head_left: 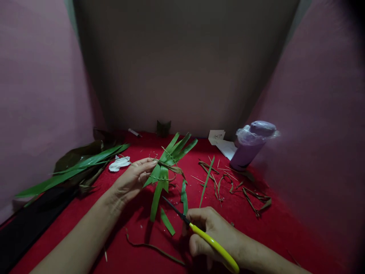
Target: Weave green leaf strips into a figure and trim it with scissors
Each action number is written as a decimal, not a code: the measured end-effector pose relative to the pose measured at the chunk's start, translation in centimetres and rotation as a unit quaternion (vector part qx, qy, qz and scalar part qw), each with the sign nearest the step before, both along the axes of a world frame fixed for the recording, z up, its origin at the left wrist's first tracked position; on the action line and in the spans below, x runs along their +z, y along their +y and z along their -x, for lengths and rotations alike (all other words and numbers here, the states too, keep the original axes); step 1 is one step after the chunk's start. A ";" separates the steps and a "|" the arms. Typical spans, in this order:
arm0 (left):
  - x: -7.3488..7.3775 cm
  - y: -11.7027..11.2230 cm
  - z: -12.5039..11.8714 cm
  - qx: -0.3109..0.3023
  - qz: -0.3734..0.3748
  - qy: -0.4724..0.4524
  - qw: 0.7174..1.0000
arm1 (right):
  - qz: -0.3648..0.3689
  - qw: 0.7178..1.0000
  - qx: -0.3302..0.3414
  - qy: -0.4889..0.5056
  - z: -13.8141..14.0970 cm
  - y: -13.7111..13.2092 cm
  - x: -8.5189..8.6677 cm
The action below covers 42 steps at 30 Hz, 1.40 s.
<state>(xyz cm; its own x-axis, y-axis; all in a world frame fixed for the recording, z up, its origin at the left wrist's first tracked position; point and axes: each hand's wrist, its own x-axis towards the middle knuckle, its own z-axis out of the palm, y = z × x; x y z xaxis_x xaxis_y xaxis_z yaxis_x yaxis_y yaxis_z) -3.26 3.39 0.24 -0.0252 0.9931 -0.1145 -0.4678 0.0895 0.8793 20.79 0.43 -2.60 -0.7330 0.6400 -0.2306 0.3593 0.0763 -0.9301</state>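
Dimly lit, seemingly pink walls (37,87)

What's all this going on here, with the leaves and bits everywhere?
Someone is working on a bundle of green leaf strips. The left hand pinches it, with a brown strip across its middle. The right hand holds yellow-handled scissors, their dark blades pointing toward the bundle's lower ends; whether they touch is hard to tell. Loose leaf pieces, such as a short green piece, lie on the red surface, and a purple cup stands toward the back right.
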 end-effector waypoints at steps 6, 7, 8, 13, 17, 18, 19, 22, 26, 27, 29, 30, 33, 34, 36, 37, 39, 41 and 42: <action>-0.3 0.2 0.3 -0.021 0.008 0.003 1.000 | 0.012 0.997 0.074 0.031 -0.7 0.5 1.6; -0.4 0.2 0.3 -0.031 0.011 0.005 0.999 | 0.023 0.996 0.079 0.033 -0.8 0.6 1.6; -0.5 0.2 0.3 -0.043 0.015 0.007 0.999 | 0.030 0.995 0.084 0.033 -0.9 0.7 1.6; -0.7 0.1 -0.2 -0.108 0.039 0.025 0.993 | 0.005 0.995 0.093 0.039 -1.3 1.2 1.0; -0.9 0.1 -0.3 -0.132 0.043 0.041 0.989 | 0.038 0.993 0.109 0.032 -1.4 1.4 0.9; -1.0 0.1 -0.3 -0.137 0.043 0.044 0.989 | 0.049 0.992 0.112 0.035 -1.4 1.5 1.0; -1.1 0.1 -0.3 -0.142 0.044 0.048 0.988 | 0.060 0.991 0.113 0.036 -1.4 1.5 1.0; -1.5 0.3 -0.2 -0.159 0.048 0.057 0.984 | 0.092 0.990 0.105 0.028 -1.4 1.5 1.1; -1.8 0.3 -0.2 -0.185 0.048 0.065 0.979 | 0.122 0.988 0.099 0.008 -1.4 1.5 1.0; -1.9 0.3 -0.2 -0.189 0.048 0.066 0.979 | 0.124 0.988 0.096 0.007 -1.5 1.5 0.9; -1.9 0.3 -0.2 -0.195 0.048 0.068 0.977 | 0.125 0.988 0.090 0.006 -1.5 1.4 0.8; -2.0 0.3 -0.2 -0.197 0.048 0.069 0.977 | 0.125 0.988 0.087 0.004 -1.5 1.4 0.7; -2.0 0.3 -0.3 -0.204 0.049 0.072 0.975 | 0.125 0.988 0.087 -0.007 -1.6 1.4 0.6; -2.0 0.3 -0.3 -0.207 0.050 0.073 0.974 | 0.126 0.988 0.088 -0.013 -1.6 1.3 0.6; -2.1 0.3 -0.2 -0.212 0.054 0.074 0.973 | 0.126 0.988 0.087 -0.021 -1.6 1.3 0.5; -2.1 0.3 -0.2 -0.214 0.057 0.075 0.972 | 0.126 0.988 0.087 -0.022 -1.6 1.3 0.4; -2.1 0.3 -0.3 -0.219 0.062 0.076 0.971 | 0.125 0.988 0.086 -0.022 -1.6 1.3 0.4; -2.1 0.3 -0.3 -0.221 0.066 0.075 0.970 | 0.128 0.988 0.086 -0.022 -1.5 1.3 0.4; -2.1 0.3 -0.3 -0.221 0.068 0.075 0.970 | 0.130 0.987 0.087 -0.022 -1.5 1.3 0.4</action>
